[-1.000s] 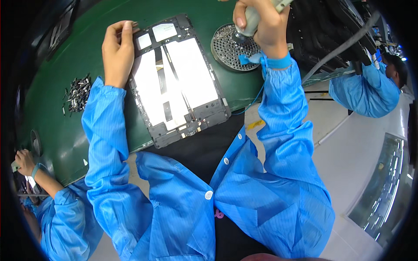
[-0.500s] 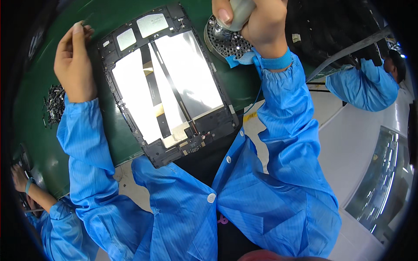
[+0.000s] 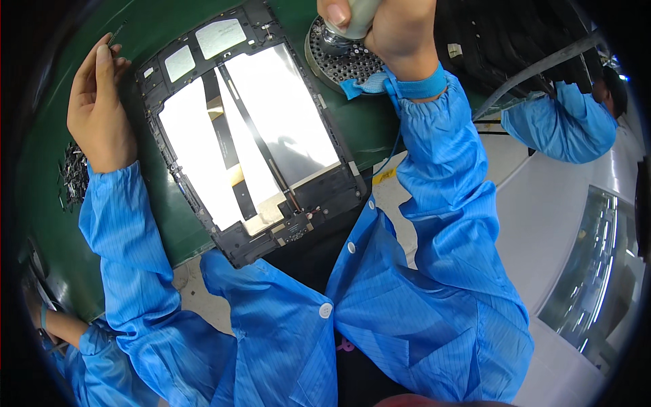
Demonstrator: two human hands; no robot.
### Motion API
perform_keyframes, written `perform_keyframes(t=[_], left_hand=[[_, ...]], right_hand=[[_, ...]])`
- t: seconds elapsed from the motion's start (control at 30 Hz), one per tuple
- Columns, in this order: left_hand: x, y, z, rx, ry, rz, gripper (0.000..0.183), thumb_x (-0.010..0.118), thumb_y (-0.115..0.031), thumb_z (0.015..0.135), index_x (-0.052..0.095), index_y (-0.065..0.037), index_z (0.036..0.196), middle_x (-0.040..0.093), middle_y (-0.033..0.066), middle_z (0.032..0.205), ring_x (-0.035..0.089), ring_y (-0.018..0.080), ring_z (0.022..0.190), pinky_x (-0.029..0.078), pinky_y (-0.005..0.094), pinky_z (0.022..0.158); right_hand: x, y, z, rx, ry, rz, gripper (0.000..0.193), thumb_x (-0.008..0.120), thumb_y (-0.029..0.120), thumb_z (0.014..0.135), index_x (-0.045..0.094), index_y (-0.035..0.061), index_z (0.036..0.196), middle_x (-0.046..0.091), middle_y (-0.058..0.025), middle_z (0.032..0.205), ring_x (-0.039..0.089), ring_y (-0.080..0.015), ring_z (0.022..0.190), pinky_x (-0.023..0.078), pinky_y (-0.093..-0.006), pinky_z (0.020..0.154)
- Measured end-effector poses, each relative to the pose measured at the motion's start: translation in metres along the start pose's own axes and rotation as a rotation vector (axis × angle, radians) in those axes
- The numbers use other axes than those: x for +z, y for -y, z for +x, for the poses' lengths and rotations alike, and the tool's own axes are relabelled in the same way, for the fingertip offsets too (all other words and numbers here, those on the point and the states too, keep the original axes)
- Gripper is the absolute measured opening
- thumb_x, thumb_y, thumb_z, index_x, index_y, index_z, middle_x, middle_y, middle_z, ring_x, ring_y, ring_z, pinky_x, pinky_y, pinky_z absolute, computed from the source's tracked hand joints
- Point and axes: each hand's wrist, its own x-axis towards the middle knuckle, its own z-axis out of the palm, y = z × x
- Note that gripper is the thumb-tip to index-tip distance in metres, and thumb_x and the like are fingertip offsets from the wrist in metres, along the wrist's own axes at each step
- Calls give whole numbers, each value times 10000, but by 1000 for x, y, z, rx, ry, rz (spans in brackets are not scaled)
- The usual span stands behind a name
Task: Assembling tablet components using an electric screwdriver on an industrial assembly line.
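Note:
My left hand (image 3: 100, 129), raised at the far left, pinches a small thin dark strip (image 3: 118, 31) between thumb and fingertips. My right hand (image 3: 401, 44) is closed around a pale grey-green rounded object (image 3: 361, 19) with a shiny metal lower end, partly cut off by the top edge. That metal end is over a round metal disc (image 3: 352, 68) full of small holes. Between my hands lies an opened tablet (image 3: 271, 88), tilted, its black frame around bright silvery panels, with a dark ribbon strip and a small circuit board near its lower end.
A pile of small black parts (image 3: 72, 178) lies on the green table mat (image 3: 152, 210) beside my left wrist. Dark ribbed material (image 3: 512, 51) fills the upper right. Other people's blue sleeves (image 3: 566, 125) show at right and lower left. A blue wrist cord runs from my right cuff.
The table, tablet and both hands sit slightly farther left in view. The thin strip in my left fingertips now shows more clearly. My right hand keeps its hold above the disc.

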Motion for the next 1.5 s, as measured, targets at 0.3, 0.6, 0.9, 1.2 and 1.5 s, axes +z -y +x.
perform_keyframes(t=[0.3, 0.6, 0.9, 1.2, 1.5], left_hand=[[-1, -2, -3, 24, -12, 50, 383, 623, -241, 997, 608, 21, 1276, 659, 128, 1160, 641, 159, 1025, 515, 288, 969], [-15, -10, -6, 54, -12, 116, 366, 636, -229, 990, 628, 20, 1258, 678, 127, 1162, 652, 164, 1020, 513, 293, 968], [-22, -8, -5, -3, 90, 63, 277, 700, -191, 943, 706, -10, 1152, 704, 68, 1022, 626, 121, 899, 487, 261, 863], [-31, -4, 4, -93, 243, 65, 275, 698, -196, 935, 723, -6, 1134, 675, 32, 918, 584, 100, 842, 455, 231, 808], [-34, 2, 15, -93, 461, 85, 240, 729, -172, 875, 755, 25, 1009, 716, 72, 990, 650, 140, 915, 487, 251, 841]], right_hand=[[-5, -6, 2, -7, 30, -39, 158, 573, 50, 892, 653, -86, 886, 661, -121, 707, 514, -115, 414, 410, -257, 380], [4, 1, 0, 80, -46, -32, 171, 602, 56, 889, 651, -80, 982, 706, -153, 822, 531, -121, 422, 421, -254, 381], [3, -1, -1, 46, -46, -15, 198, 617, 85, 872, 651, -79, 979, 697, -162, 813, 521, -120, 430, 422, -257, 399], [8, 9, 0, 76, -41, -24, 265, 574, 133, 877, 625, -105, 983, 676, -178, 793, 517, -127, 431, 450, -261, 440], [71, 18, 40, 75, 45, -1, 247, 557, 137, 908, 630, -87, 983, 676, -149, 787, 522, -124, 437, 432, -256, 402]])
